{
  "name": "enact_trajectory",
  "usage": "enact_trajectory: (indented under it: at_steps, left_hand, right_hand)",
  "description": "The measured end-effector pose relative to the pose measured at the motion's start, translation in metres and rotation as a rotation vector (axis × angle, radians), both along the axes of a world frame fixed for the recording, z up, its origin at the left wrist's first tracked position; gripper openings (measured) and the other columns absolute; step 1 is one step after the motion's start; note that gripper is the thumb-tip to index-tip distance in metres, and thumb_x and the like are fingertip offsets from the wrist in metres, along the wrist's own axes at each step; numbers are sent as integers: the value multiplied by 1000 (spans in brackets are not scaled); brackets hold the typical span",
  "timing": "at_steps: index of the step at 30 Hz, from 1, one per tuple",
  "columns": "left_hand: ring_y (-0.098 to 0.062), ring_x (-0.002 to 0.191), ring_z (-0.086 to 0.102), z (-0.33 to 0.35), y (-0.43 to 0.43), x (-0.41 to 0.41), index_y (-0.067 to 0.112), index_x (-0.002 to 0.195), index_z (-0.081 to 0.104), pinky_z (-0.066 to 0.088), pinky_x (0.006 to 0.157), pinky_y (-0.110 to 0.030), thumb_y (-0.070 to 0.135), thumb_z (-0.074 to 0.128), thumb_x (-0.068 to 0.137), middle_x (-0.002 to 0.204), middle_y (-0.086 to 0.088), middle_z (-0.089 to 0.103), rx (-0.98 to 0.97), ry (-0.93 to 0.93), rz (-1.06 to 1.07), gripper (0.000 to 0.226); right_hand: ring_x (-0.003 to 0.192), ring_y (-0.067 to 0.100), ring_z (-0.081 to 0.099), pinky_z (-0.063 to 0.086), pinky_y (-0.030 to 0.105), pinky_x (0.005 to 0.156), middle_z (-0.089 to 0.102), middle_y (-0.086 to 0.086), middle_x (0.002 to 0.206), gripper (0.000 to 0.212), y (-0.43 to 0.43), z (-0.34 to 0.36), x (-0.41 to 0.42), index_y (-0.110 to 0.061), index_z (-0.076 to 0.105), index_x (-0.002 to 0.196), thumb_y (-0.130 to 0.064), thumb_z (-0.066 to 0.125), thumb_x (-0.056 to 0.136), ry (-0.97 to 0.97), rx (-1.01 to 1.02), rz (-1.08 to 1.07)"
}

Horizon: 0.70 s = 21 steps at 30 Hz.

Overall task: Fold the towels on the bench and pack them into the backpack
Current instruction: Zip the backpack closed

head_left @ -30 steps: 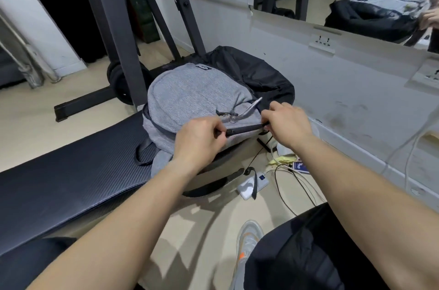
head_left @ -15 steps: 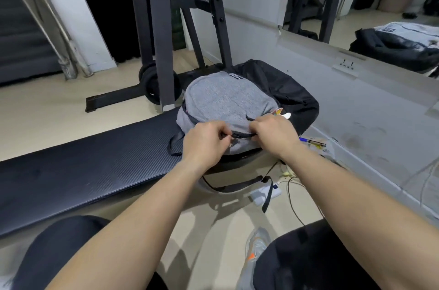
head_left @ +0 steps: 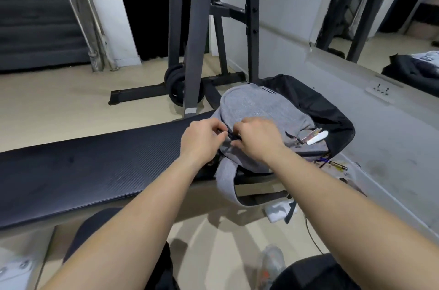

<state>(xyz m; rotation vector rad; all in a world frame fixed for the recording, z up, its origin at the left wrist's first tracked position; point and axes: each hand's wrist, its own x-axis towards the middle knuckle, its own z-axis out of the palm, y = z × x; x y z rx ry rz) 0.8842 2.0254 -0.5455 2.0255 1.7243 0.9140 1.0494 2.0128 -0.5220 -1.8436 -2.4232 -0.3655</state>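
The gray backpack (head_left: pixel 256 109) lies at the right end of the black padded table (head_left: pixel 95 164), its front face up and its lower part hanging past the table's near edge. Both hands meet on its left side: the left hand (head_left: pixel 199 140) and the right hand (head_left: pixel 259 137) have their fingers curled in and pressed together, pinching the dark zipper (head_left: pixel 231 137) between them. A gray shoulder strap (head_left: pixel 225 183) loops down from the bag below the table's edge. Small tags (head_left: pixel 313 136) hang from the right side of the bag. Black cloth (head_left: pixel 320 109) is bunched behind and to the right of the backpack. Beyond the table's far edge stands a dark metal rack (head_left: pixel 194 40) with weight plates (head_left: pixel 175 85) at its foot. On the floor near the table's right end lie a white object (head_left: pixel 278 212) and pens (head_left: pixel 332 164), and a shoe (head_left: pixel 273 263) shows at the bottom.
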Motion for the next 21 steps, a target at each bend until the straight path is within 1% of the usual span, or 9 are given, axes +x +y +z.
enact_trajectory:
  at_steps: [2, 5, 8, 11, 13, 15, 17, 19, 21]
  left_hand:
    - [-6, 76, 61, -2, 7, -6, 43, 80, 68, 49, 63, -29, 39, 67, 85, 77, 18, 67, -1, 34, -12, 7]
    - [-7, 77, 61, -4, 22, -8, 42, 81, 70, 48, 63, -29, 41, 69, 84, 76, 17, 66, -27, 55, -30, 4]
    - [-10, 81, 61, -3, 44, -3, 43, 80, 70, 53, 70, -32, 40, 69, 83, 80, 18, 66, -32, 72, -32, 5]
    - [-13, 86, 63, 2, 69, -9, 41, 77, 69, 55, 72, -34, 34, 67, 85, 85, 16, 68, -52, 41, 59, 11]
    - [-15, 88, 64, -1, 84, -15, 43, 75, 67, 55, 72, -35, 34, 67, 85, 86, 14, 68, -56, 25, 100, 14]
    - [-15, 87, 63, -3, 90, -14, 41, 79, 68, 54, 70, -33, 33, 67, 87, 85, 14, 68, -48, 18, 82, 11]
    - [-13, 86, 64, -7, 94, -13, 38, 82, 69, 54, 72, -33, 32, 69, 88, 86, 14, 69, -36, -25, 55, 8]
    - [-10, 87, 64, -11, 98, -16, 40, 79, 67, 55, 74, -33, 34, 71, 87, 87, 16, 69, -37, -63, 49, 10]
    - [-7, 88, 64, -14, 104, -23, 44, 76, 65, 56, 74, -34, 36, 71, 86, 88, 17, 70, -29, -66, 40, 14]
  right_hand:
    - [103, 28, 62, 39, 37, 77, 68, 4, 109, 28, 8, -2, -9, -21, 65, 109, -44, 59, 94, -57, -9, -4]
    - [101, 28, 63, 35, 36, 75, 70, 3, 105, 28, 8, -4, -2, -23, 67, 109, -45, 60, 94, -66, 7, -18]
    - [102, 26, 63, 39, 36, 81, 71, 1, 106, 22, 2, -6, 14, -26, 66, 108, -43, 59, 95, -90, -21, -40]
    - [106, 25, 62, 38, 36, 86, 70, 0, 107, 19, -8, -7, 25, -29, 65, 106, -43, 58, 95, -120, -108, -56]
    - [104, 26, 63, 39, 36, 87, 71, 1, 106, 17, -12, -4, 25, -31, 65, 102, -45, 60, 94, -133, -168, -69]
    - [98, 26, 65, 41, 36, 85, 71, 1, 100, 23, -4, 2, 20, -30, 63, 91, -52, 60, 90, -115, -204, -78]
    - [93, 25, 65, 44, 34, 78, 70, -1, 94, 37, 13, 9, 5, -26, 62, 87, -63, 57, 87, -28, -185, -84]
    - [96, 26, 65, 44, 34, 73, 69, -1, 98, 41, 37, 10, -13, -26, 65, 95, -65, 53, 88, 58, -107, -83]
    - [101, 28, 64, 40, 36, 74, 67, 3, 104, 45, 60, 7, -30, -23, 65, 104, -64, 52, 90, 29, -56, -111]
